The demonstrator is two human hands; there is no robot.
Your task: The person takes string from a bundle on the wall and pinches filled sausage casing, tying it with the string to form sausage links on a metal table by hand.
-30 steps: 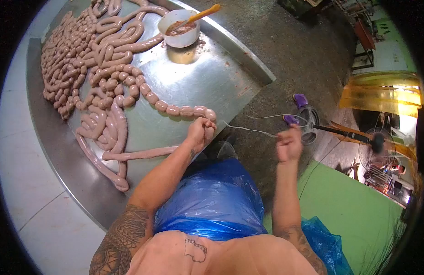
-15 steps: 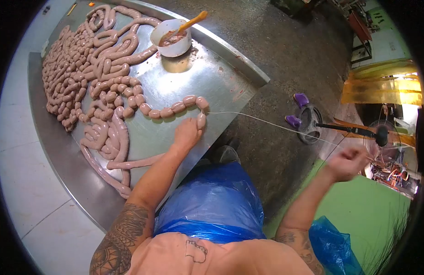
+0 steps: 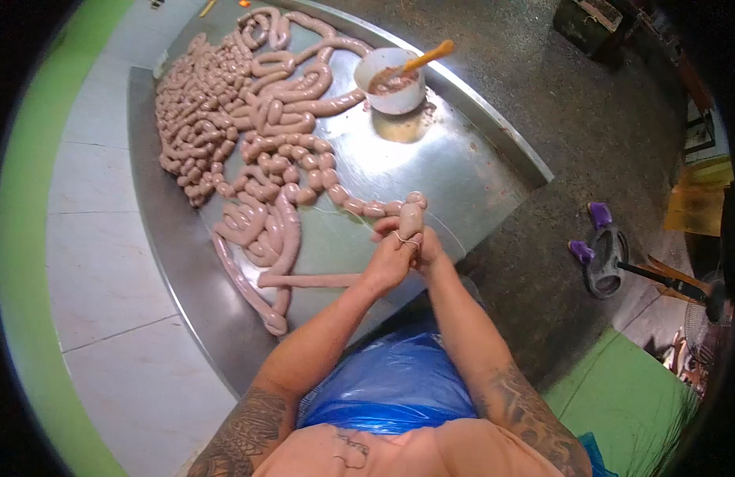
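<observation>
A chain of tied sausage links [image 3: 374,209] runs across the steel table to my hands. My left hand [image 3: 393,261] is closed around the near end of the last sausage [image 3: 412,218], which points away from me. White string [image 3: 406,239] loops over the casing at my left fingers. My right hand [image 3: 431,248] presses close against the left from the right, its fingers closed on the string and partly hidden behind the sausage. A slack curve of string [image 3: 451,228] lies over the table to the right. An untied length of sausage [image 3: 320,280] leads left from under my left hand.
Coiled and linked sausages [image 3: 201,119] heap on the left of the steel table [image 3: 471,179]. A white bowl [image 3: 399,101] of meat mixture with a yellow-handled utensil [image 3: 431,54] stands near the raised far rim. On the floor at right is a fan base [image 3: 606,262] beside purple slippers [image 3: 580,252].
My right hand has come from far out right to my left hand. The string, formerly stretched taut between them, is now slack and looped at the sausage. The view has shifted left.
</observation>
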